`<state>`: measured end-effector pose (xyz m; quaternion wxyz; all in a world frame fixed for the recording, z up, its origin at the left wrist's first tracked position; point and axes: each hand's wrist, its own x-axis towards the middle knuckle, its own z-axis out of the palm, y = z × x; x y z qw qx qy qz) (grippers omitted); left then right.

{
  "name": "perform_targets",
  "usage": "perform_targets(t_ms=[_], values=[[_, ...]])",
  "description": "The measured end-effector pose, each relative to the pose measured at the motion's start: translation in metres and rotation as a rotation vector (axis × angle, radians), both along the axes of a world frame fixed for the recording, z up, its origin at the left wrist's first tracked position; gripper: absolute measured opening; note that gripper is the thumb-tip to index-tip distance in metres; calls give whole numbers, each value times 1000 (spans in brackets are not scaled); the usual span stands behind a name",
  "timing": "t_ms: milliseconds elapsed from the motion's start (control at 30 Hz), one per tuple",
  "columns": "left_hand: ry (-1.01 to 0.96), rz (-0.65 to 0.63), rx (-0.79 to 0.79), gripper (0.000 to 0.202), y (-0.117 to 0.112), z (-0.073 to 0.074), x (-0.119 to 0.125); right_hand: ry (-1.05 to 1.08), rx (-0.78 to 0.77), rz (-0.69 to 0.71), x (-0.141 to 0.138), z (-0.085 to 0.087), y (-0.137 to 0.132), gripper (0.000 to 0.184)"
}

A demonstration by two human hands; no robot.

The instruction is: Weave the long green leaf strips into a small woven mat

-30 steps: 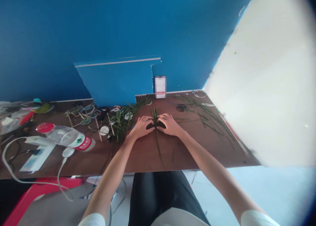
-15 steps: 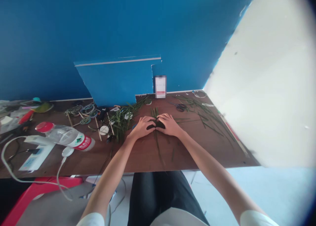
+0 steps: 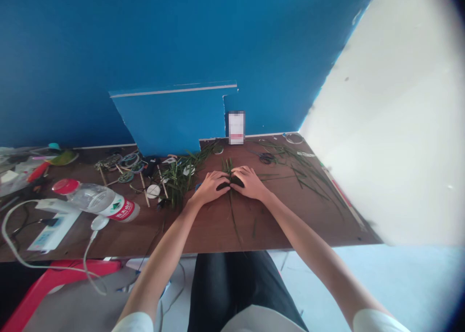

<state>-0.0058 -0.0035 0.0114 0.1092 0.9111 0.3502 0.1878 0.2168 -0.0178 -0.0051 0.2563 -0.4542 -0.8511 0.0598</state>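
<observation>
Both hands meet over the brown table, fingers curled around a small dark-green piece made of leaf strips. My left hand (image 3: 211, 187) grips its left side, and my right hand (image 3: 249, 182) grips its right side, thumbs nearly touching at the bottom. Several narrow leaf strips (image 3: 227, 163) stick up beyond the fingertips. One long leaf strip (image 3: 233, 216) trails from between the thumbs toward the table's front edge. How the strips cross inside the grip is mostly hidden by the fingers.
Loose green leaf strips (image 3: 178, 179) are heaped left of my hands, and more leaf strips (image 3: 312, 177) lie right. A plastic bottle (image 3: 96, 199) lies near a white power strip (image 3: 54, 228). Dark scissors (image 3: 267, 158) rest behind; a phone (image 3: 236, 128) leans on the blue wall.
My hands stay in almost the same place, the fingers shifting very slightly. The trailing strip's upper end has moved a little to the right.
</observation>
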Motion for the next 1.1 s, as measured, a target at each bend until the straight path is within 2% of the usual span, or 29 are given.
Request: perform_targets(t_ms=[167,500,767,933,1100], values=[[8,9,23,18,-1,-2,4,47,12,-24,1,-1,1,23],[48,5,44,20,-3,-3,7,49,29,-24,3,-4,3,26],[59,26,41,35,0,-8,8,52,25,-71,5,-4,4,43],[89,5,11,36,3,-11,7,62,22,-126,4,-5,5,40],[98,18,4,35,3,-9,5,94,62,-262,7,-7,6,40]])
